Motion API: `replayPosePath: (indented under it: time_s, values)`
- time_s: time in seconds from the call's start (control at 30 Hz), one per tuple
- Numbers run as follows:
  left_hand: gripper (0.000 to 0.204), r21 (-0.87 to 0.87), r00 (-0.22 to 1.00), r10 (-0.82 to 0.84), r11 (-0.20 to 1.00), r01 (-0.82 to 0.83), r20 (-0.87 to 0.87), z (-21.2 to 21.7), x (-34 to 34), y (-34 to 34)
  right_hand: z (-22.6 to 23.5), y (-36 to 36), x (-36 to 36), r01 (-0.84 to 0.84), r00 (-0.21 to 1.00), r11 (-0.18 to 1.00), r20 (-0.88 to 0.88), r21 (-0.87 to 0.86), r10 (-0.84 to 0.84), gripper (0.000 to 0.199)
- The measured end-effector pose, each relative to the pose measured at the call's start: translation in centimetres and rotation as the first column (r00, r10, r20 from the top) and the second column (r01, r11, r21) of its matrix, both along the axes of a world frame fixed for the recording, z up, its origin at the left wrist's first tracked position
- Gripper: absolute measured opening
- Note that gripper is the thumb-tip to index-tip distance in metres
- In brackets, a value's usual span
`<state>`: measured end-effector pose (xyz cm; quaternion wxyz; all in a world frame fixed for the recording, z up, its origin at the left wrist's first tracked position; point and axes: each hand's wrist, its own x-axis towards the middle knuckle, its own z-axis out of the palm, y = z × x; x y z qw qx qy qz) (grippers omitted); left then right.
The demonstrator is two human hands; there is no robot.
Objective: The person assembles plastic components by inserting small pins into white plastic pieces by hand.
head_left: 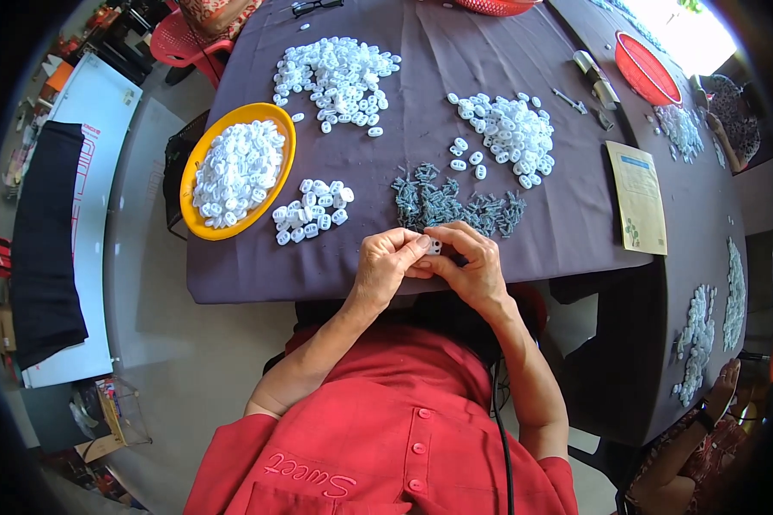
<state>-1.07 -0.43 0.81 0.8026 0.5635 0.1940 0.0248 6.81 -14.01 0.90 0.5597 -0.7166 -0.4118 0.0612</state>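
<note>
Near the table's front edge, my left hand (381, 268) and my right hand (474, 266) meet, fingertips pinched together on a small white plastic piece (435, 246) with dark holes. Fingers hide much of the piece. Just beyond them lies a pile of small dark grey screw-like pieces (464, 210). To the left of my hands is a small group of white blocks (313, 210) with dark openings. White oval two-hole pieces form one heap (514, 133) behind the grey pile and another heap (339, 81) at the far left.
A yellow oval basin (197, 225) full of white pieces sits at the table's left edge. To the right are a tan envelope (637, 197), a metal tool (569, 100) and a red basket (648, 69). Other people's hands (723, 388) work at the right table. Eyeglasses (318, 7) lie at the back.
</note>
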Motion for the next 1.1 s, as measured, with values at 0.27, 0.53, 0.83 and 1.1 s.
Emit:
replayPosePath:
  time_s: [0.27, 0.53, 0.83, 1.1]
  values:
    - [0.020, 0.117, 0.998, 0.064, 0.991, -0.064, 0.000, 0.9, 0.0, 0.3, -0.1, 0.2, -0.5, 0.060, 0.990, 0.997, -0.129, 0.040, -0.055, 0.033]
    - [0.022, 0.169, 0.998, 0.063, 0.983, -0.066, 0.020, 0.9, -0.2, 0.1, -0.1, 0.5, -1.3, 0.061, 0.853, 0.995, -0.522, 0.081, -0.010, 0.031]
    - [0.023, 0.256, 0.998, 0.000, 0.966, -0.015, 0.058, 1.1, -0.3, 0.1, -0.1, 0.0, -0.6, -0.007, 0.796, 0.990, -0.598, 0.139, 0.090, 0.038]
    - [0.024, 0.297, 0.996, -0.079, 0.953, 0.067, 0.028, 1.0, -0.4, 0.2, 0.8, -0.5, 0.0, -0.086, 0.754, 0.991, -0.644, 0.099, 0.130, 0.037]
